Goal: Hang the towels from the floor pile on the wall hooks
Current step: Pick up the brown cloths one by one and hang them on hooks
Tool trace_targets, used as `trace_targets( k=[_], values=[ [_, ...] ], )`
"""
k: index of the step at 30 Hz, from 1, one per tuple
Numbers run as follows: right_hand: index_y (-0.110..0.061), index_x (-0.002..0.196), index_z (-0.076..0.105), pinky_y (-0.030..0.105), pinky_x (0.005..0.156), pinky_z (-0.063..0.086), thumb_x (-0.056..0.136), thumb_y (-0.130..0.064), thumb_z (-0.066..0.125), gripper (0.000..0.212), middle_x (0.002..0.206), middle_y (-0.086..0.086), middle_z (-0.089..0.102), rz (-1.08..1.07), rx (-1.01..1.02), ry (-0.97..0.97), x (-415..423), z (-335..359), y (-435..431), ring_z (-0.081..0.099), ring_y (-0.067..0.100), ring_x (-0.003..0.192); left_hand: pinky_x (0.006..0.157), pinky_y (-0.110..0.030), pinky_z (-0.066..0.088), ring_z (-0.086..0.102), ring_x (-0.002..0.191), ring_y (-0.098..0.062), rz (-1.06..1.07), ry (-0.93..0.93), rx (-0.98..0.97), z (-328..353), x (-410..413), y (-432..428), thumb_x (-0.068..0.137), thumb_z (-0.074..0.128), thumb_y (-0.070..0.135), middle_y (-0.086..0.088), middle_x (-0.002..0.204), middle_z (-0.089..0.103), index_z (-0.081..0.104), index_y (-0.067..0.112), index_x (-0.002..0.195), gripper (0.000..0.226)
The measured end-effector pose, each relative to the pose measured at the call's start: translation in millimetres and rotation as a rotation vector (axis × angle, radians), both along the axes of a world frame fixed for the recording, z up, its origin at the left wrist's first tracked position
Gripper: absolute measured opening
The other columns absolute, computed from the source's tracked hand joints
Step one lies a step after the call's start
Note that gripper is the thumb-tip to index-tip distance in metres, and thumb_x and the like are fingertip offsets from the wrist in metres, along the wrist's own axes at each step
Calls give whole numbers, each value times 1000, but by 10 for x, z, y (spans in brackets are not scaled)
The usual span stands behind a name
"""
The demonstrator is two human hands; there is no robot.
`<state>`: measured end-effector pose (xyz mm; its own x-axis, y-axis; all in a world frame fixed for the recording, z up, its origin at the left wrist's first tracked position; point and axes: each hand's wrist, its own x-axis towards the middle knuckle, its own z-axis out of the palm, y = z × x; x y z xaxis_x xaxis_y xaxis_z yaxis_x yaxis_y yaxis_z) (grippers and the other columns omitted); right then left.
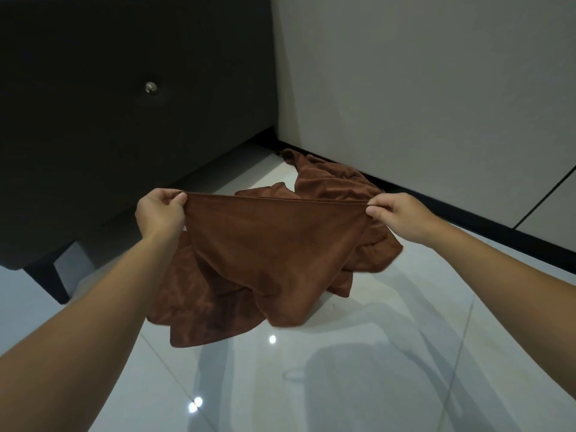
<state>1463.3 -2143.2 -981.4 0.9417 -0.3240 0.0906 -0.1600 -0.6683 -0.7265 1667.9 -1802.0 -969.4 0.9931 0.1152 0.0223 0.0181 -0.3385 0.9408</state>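
A brown towel [268,244] hangs stretched between my two hands above the floor. My left hand [160,213] pinches its top edge at the left corner. At the right corner my right hand [396,213] pinches the same hem. The towel's lower part droops in folds. Behind and under it lies a pile of more brown towels [330,179] on the white tiles, reaching to the wall's foot. No wall hooks are in view.
A dark cabinet [93,135] with a round metal knob [151,87] and a black leg [50,279] stands at the left. A pale wall [420,88] with a black skirting [483,226] runs along the right. Glossy white floor tiles [343,369] spread below.
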Motion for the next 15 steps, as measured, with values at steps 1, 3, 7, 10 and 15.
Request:
trace_targets(
  k=[1,3,7,10,15],
  values=[
    [-12,95,70,1,68,40,94,-12,59,11,100,-6,63,23,-29,4,7,9,10,59,3,86,87,-42,57,69,86,-21,7,-2,2,5,6,11,93,63,20,0,90,68,65,27,87,9],
    [-6,98,72,-3,71,38,92,-11,62,13,113,-6,60,81,-82,25,19,16,8,57,0,95,86,-42,57,69,87,-20,21,-11,9,7,19,27,93,63,21,1,90,68,65,28,87,9],
    [-21,90,73,12,85,42,87,-18,70,6,98,-12,66,116,-109,76,7,49,24,61,9,96,82,-42,59,68,85,-22,39,-6,31,-20,22,43,94,62,21,0,92,67,65,25,93,5],
    [-34,80,68,16,79,44,84,-18,73,18,90,-16,67,58,-39,31,-7,50,44,62,2,90,81,-39,58,67,84,-22,54,-18,71,-62,27,69,95,60,22,-3,97,68,64,23,97,5],
    [-32,100,62,14,77,42,86,-15,71,24,87,-7,65,-14,4,-19,13,4,53,62,2,87,91,-43,54,66,93,-19,39,-41,119,-118,68,90,93,62,24,1,93,68,63,28,91,5]
  ],
)
